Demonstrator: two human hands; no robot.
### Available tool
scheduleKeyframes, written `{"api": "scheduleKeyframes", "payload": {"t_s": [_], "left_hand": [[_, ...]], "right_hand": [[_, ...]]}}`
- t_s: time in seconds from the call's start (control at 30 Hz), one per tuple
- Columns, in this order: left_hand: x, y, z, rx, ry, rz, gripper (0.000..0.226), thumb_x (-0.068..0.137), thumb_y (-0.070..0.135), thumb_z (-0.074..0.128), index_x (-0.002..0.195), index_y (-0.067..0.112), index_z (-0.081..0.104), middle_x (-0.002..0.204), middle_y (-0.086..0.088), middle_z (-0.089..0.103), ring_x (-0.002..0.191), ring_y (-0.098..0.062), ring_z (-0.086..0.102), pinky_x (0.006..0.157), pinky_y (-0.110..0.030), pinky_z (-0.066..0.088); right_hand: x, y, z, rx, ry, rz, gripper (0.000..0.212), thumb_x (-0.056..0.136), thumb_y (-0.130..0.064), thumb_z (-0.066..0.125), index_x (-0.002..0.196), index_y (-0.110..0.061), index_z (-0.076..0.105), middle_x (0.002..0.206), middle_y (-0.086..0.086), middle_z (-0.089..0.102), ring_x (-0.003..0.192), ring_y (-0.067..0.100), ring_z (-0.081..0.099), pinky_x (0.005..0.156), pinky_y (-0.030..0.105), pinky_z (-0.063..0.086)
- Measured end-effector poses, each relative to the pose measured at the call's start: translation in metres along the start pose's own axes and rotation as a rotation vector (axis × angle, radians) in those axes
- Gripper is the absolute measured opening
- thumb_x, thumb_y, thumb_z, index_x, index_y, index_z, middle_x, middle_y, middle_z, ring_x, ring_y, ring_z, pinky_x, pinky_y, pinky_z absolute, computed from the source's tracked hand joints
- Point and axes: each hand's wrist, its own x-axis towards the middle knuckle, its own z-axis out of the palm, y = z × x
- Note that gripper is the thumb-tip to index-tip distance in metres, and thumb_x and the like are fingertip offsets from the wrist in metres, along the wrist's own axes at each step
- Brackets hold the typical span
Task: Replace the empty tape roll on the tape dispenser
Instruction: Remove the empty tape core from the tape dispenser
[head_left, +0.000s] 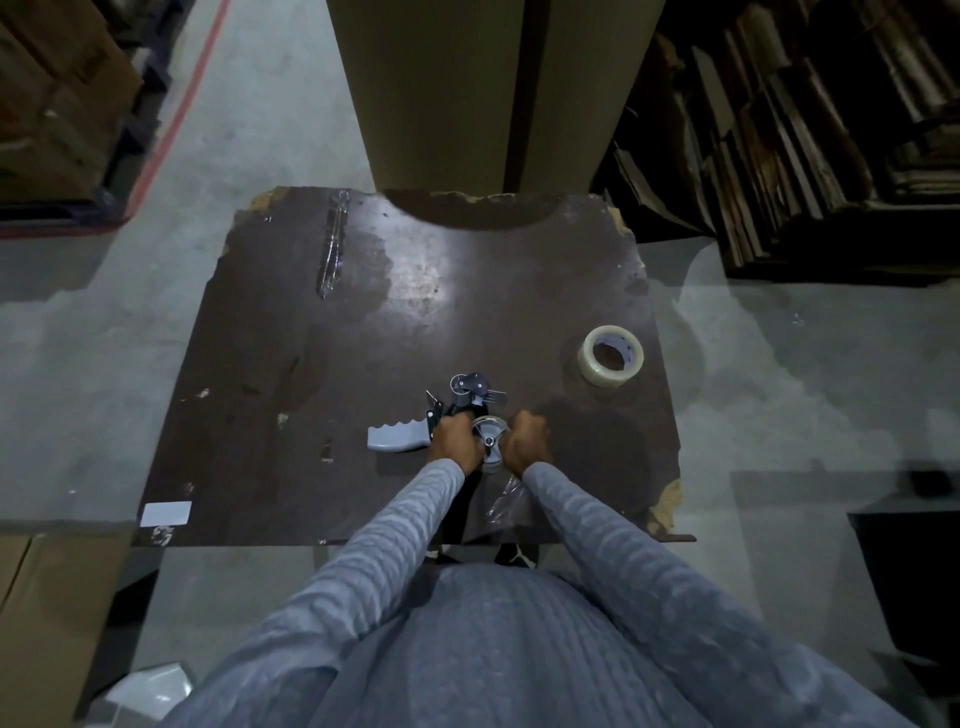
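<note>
My left hand (457, 441) and right hand (527, 441) are gripping the empty roll (490, 441) on the tape dispenser (400, 436), frame center. A full tape roll (610, 355) is sitting at right on the table (311, 338).

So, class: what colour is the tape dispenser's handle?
Light grey handle, clearest in the head view.

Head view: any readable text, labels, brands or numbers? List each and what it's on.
None readable.
White label at the table's near-left corner: looks blank.
Tape roll: grey marks on the inner core, too blurred to read.
Dispenser: no marking visible.
Cardboard boxes at far left: too dark and blurred to tell.
</note>
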Motion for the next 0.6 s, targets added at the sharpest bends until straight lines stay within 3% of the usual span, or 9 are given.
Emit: {"api": "scheduleKeyframes", "payload": {"t_s": [0.6], "left_hand": [[-0.0047,-0.0038,-0.0005,0.006,-0.023,-0.005,0.036,0.091,0.015,0.06,0.125,0.005,0.061,0.127,-0.025,0.064,0.118,-0.043,0.061,0.1,-0.046,0.052]], "right_hand": [[-0.0061,0.0026,-0.0033,-0.028,-0.032,-0.013,0.028,0.092,-0.012,0.055,0.113,-0.002,0.071,0.116,0.024,0.07,0.11,0.042,0.067,0.091,0.04,0.055]]}}
